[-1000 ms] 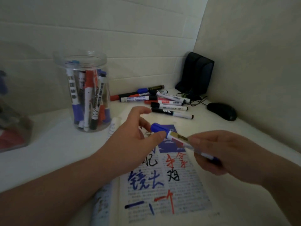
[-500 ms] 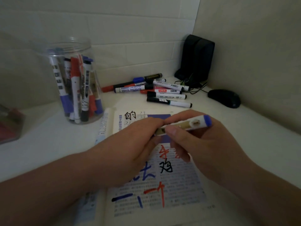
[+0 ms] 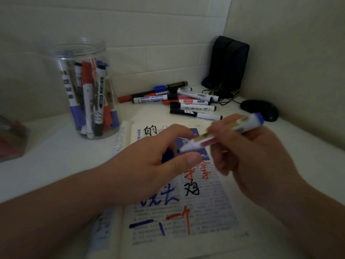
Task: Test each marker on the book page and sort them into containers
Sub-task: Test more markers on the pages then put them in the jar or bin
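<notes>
- A second ago the marker (image 3: 201, 141) wore its blue cap, and half a second ago both hands were closed together on it. Now the hands have drawn apart and the white nib end is bare.
- The left hand (image 3: 149, 165) has its thumb and fingers curled round a dark blue shape, which we take for the cap (image 3: 168, 156) (it is blurred and half hidden).
- The right hand (image 3: 257, 157) pinches the marker's barrel between thumb and fingers. The marker is tilted, with its blue end up and to the right and its nib down and to the left, above the book page (image 3: 205, 212) and not touching it.
- We judge that uncapping is done and the test stroke is the step in hand. This marker's sorting is not yet begun.
- We count one marker in hand, one cap and one open book, its page already carrying black, blue and red strokes.
- There are two containers: a clear jar (image 3: 87, 53) with some seven markers standing in it, overlapping too much for a firm count, and a blurred box (image 3: 11, 144) at the left edge with red things inside.
- About eight loose markers (image 3: 192, 107) lie in a heap beyond the book, presumably still to be tested.
- There is also one mouse (image 3: 259, 110) and one black case (image 3: 227, 64) in the corner.
</notes>
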Demonstrator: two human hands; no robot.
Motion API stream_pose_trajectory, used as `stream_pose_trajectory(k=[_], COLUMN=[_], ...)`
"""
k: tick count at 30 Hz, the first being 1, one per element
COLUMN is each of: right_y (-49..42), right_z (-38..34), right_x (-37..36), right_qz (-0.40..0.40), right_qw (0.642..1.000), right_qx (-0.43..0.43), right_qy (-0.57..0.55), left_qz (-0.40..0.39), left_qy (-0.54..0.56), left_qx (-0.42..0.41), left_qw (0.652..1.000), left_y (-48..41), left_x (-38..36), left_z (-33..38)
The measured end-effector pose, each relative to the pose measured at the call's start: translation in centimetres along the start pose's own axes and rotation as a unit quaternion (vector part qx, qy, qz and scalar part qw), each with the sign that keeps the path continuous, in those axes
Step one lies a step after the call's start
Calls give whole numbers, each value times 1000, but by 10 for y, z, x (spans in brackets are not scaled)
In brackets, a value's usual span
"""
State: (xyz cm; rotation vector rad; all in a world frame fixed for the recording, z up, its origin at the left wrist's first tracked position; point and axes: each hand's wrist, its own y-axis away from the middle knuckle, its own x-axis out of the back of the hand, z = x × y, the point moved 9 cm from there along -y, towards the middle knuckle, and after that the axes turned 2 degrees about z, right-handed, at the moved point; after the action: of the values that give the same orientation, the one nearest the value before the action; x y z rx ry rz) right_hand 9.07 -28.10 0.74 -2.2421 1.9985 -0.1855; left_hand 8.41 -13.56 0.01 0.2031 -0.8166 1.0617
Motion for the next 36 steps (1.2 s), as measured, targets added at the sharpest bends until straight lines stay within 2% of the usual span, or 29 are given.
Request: stream_pose_trajectory(k=[2,4,9,11,13,18,29,36], right_y=[-5,-9,-3,2,5,4,3,4], right_z=[-4,-2,26,33,32,26,25,24], right_x=[23,40,24,11,4,6,7,7], right_qz=[39,40,-99,-164,-194,-165,-147,-146], right_qw=[999,998,988,979,970,970,959,951], right_qx=[13,-2,-113,-116,-100,-84,-82,-83], right_qy=[-25,-58,-21,45,108,157,230,259], left_qz=[-16,0,25,30,33,51,55,47], left_qy=[39,71,102,114,143,159,55,33], left_qx=[35,64,116,122,130,135,96,90], left_qw=[999,995,988,986,981,977,992,994], left_y=[2,2,-3,-5,-5,-6,-10,-9], left_x=[-2,1,1,1,0,2,2,2], left_z=[-10,-17,-29,-31,-36,-42,-41,-40])
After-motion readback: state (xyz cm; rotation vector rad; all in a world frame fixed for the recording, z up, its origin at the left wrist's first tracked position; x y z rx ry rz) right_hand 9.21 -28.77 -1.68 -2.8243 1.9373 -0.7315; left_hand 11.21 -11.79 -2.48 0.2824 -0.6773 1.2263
